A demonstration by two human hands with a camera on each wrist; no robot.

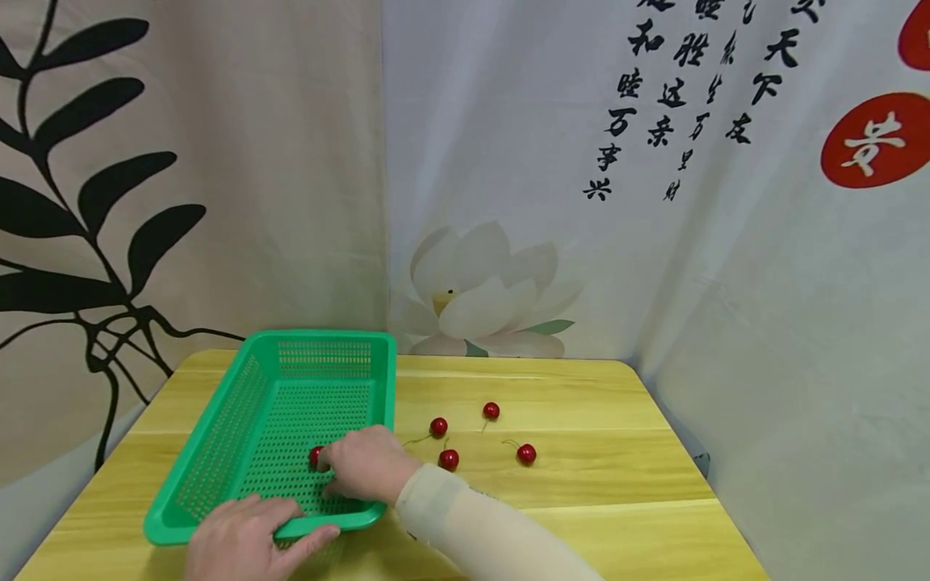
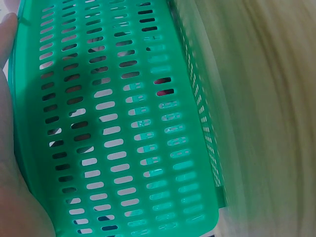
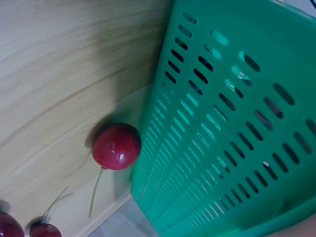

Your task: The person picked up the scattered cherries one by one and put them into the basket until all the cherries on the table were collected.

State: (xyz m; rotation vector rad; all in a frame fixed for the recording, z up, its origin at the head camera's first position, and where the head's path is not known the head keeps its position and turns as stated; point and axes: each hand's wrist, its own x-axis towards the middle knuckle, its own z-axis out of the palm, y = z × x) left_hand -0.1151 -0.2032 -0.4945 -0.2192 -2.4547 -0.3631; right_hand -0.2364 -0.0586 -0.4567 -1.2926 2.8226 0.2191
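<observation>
The head view showed us a green basket (image 1: 218, 436) on the wooden table (image 1: 617, 532). A person's left hand (image 1: 243, 537) gripped its near rim (image 1: 352, 516), with the thumb outside and the other fingers over the edge. The right hand (image 1: 370, 464) reached down inside the basket, its fingertips at a red cherry (image 1: 316, 457). We could not tell whether they pinched this fruit or only touched it. Four more cherries (image 1: 491, 411) lay on the table to the right of the basket, and the right wrist view showed one of them just beside the slotted wall (image 3: 197, 128).

For this step, in our judgement, the left hand needed a firm grip on the rim, because the light basket could slide. The right fingers should be gentle, since the smooth, round skin could slip or bruise. We thought it wise to let the fruit go only close to the floor of the basket, so that it would not bounce or roll, and to lift the wrist well above the side.
</observation>
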